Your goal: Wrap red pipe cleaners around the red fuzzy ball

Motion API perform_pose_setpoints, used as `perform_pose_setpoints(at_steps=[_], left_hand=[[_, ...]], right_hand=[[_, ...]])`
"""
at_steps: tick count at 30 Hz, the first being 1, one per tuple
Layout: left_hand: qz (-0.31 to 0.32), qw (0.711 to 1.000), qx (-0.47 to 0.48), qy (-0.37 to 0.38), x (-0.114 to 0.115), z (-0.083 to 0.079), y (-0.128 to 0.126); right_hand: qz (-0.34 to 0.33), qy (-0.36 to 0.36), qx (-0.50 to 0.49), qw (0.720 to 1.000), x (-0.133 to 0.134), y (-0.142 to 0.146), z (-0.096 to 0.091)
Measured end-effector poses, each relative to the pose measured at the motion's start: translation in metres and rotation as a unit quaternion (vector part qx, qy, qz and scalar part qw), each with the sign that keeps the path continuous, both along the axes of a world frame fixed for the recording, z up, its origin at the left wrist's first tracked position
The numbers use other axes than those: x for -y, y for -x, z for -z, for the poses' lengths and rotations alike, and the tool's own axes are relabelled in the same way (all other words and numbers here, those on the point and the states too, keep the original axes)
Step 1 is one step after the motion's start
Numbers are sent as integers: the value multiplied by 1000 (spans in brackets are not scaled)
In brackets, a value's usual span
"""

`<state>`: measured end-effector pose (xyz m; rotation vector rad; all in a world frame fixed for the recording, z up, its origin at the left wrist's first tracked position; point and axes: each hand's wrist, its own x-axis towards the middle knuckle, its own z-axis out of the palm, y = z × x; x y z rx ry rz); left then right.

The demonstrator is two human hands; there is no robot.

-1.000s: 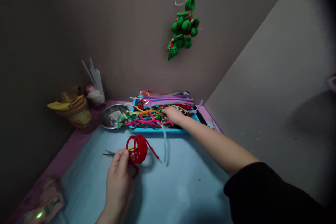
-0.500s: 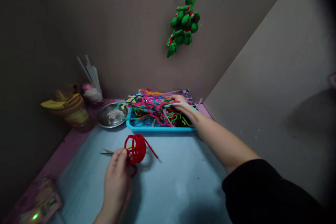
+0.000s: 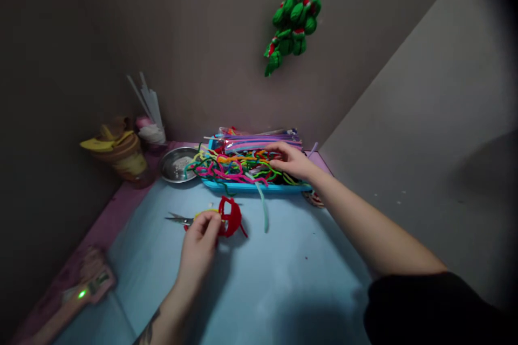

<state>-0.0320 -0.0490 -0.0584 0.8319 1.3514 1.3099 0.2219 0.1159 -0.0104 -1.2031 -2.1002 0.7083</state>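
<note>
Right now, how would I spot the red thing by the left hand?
On the light blue mat, look just in front of the blue tray of tangled pipe cleaners. Pinched by the left hand is a red pipe-cleaner bundle: looped and alone, unlike the loose many-coloured strands.

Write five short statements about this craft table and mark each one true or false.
The left hand pinches a red pipe-cleaner piece. True.
The right hand rests on the bare blue mat. False: it is in the coloured pipe cleaners in the blue tray.
Scissors lie on the blue mat beside the left hand. True.
The metal dish sits right of the blue tray. False: it is left of it.
A green ornament hangs on the wall. True.
</note>
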Motion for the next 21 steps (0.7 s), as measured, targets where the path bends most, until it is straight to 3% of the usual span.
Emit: perform_pose_setpoints(at_steps=[4,7,11,15,21], left_hand=[[56,998,-22,-29,5,-2,-9],[78,996,-22,-33,7,-4,-15],[83,996,-21,-24,8,-6,-17],[83,996,-29,-7,4,-3,-13],[61,997,-50,26,0,3,-5]], right_hand=[[-20,-100,47,994,45,11,11],[-34,-53,74,995,53,29,16],[-58,25,43,997,36,70,6],[-88,99,235,963,6,99,0],[-34,124,319,939,-32,73,10]])
